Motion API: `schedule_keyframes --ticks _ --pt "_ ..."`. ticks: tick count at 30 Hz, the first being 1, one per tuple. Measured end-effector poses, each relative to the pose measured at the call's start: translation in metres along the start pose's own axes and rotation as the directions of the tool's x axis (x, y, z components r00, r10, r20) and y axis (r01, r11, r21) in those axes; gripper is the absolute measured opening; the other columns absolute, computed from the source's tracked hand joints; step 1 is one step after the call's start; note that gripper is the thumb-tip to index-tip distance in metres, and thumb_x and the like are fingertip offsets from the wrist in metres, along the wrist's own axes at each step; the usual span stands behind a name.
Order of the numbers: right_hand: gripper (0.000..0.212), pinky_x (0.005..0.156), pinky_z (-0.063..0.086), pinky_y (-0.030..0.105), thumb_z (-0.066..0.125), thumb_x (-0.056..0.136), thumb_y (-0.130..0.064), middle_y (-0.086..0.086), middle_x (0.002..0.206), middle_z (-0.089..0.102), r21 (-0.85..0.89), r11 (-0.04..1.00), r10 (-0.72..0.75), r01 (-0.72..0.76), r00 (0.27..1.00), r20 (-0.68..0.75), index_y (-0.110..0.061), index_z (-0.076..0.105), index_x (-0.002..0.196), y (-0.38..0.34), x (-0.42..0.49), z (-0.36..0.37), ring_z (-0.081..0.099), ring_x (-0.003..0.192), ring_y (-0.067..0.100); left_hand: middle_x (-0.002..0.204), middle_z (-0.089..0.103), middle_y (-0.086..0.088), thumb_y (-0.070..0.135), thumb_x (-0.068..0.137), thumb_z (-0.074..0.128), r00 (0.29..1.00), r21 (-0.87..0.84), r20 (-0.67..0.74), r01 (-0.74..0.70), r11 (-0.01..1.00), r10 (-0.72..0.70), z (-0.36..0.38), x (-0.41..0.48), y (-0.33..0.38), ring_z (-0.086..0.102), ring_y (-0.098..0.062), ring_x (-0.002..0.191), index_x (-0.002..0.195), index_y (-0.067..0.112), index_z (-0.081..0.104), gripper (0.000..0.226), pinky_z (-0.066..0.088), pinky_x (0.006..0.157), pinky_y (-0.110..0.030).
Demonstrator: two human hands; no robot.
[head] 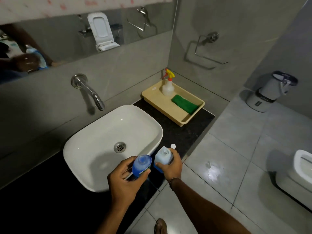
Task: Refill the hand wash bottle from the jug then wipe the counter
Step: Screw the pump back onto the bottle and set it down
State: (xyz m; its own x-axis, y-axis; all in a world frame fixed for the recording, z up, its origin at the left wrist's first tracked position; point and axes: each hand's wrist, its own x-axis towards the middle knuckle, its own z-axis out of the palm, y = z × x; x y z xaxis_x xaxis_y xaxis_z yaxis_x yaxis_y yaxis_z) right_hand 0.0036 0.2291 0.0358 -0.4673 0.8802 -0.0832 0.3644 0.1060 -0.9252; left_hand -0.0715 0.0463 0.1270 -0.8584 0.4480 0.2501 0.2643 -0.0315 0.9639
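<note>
My left hand (pixel 122 180) grips the hand wash bottle (pixel 141 164), a clear bottle of blue liquid with its top off, just right of the white basin (pixel 94 142). Beside it my right hand (pixel 172 164) holds the jug (pixel 163 157), a squarish translucent container with blue liquid and an open mouth, standing on the black counter (pixel 172 130). A small white cap (pixel 173 146) lies on the counter right behind the jug. A green cloth (pixel 184 104) lies in the beige tray (pixel 172 114) at the counter's far end.
A clear spray bottle (pixel 168 86) with a yellow and red trigger stands in the tray's back corner. A chrome wall tap (pixel 89 91) overhangs the basin. To the right lie the tiled floor, a grey bin (pixel 270 92) and a white toilet (pixel 298 173).
</note>
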Motion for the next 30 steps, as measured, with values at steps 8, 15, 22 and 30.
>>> schedule_keyframes --ticks 8,15,22,30 --pt "0.079 0.079 0.045 0.008 0.096 0.052 -0.008 -0.021 0.112 0.058 0.004 0.999 0.048 -0.048 0.999 0.002 -0.052 0.056 0.104 0.013 0.014 0.015 0.056 0.102 -0.015 0.105 0.080 0.008 0.036 0.063 0.096 0.998 0.028 -0.042 0.052 0.998 -0.051 -0.003 -0.004 -0.028 0.078 -0.018 0.094 0.115 0.025 0.073 0.058 0.062 0.079 -0.024" --pt "0.100 0.103 0.048 0.037 0.100 0.048 -0.014 -0.003 0.132 0.054 -0.063 0.992 0.112 -0.109 0.993 0.038 -0.022 0.051 0.135 0.013 0.010 0.013 0.052 0.119 0.017 0.103 0.080 0.009 0.037 0.065 0.095 0.998 0.041 -0.058 0.036 0.999 -0.033 -0.015 -0.011 -0.027 0.078 -0.017 0.092 0.113 0.024 0.074 0.054 0.061 0.079 -0.024" --pt "0.050 0.072 0.053 0.029 0.091 0.069 -0.034 -0.003 0.103 0.065 -0.334 0.889 0.359 -0.314 0.930 0.080 -0.031 0.050 0.097 0.039 -0.061 0.036 0.062 0.087 0.015 0.106 0.079 0.011 0.034 0.067 0.093 0.997 0.054 -0.067 0.034 0.998 -0.030 -0.033 -0.027 -0.023 0.078 -0.015 0.095 0.115 0.030 0.073 0.052 0.063 0.080 -0.026" --pt "0.041 0.099 0.051 0.045 0.064 0.094 -0.036 0.011 0.139 0.054 -0.669 0.722 0.183 0.178 0.883 0.433 -0.017 0.058 0.130 -0.001 -0.028 0.081 0.057 0.125 0.036 0.105 0.080 0.005 0.032 0.069 0.093 0.989 0.071 -0.096 0.120 0.990 -0.113 -0.050 -0.044 -0.032 0.078 -0.020 0.096 0.114 0.024 0.074 0.049 0.064 0.081 -0.035"
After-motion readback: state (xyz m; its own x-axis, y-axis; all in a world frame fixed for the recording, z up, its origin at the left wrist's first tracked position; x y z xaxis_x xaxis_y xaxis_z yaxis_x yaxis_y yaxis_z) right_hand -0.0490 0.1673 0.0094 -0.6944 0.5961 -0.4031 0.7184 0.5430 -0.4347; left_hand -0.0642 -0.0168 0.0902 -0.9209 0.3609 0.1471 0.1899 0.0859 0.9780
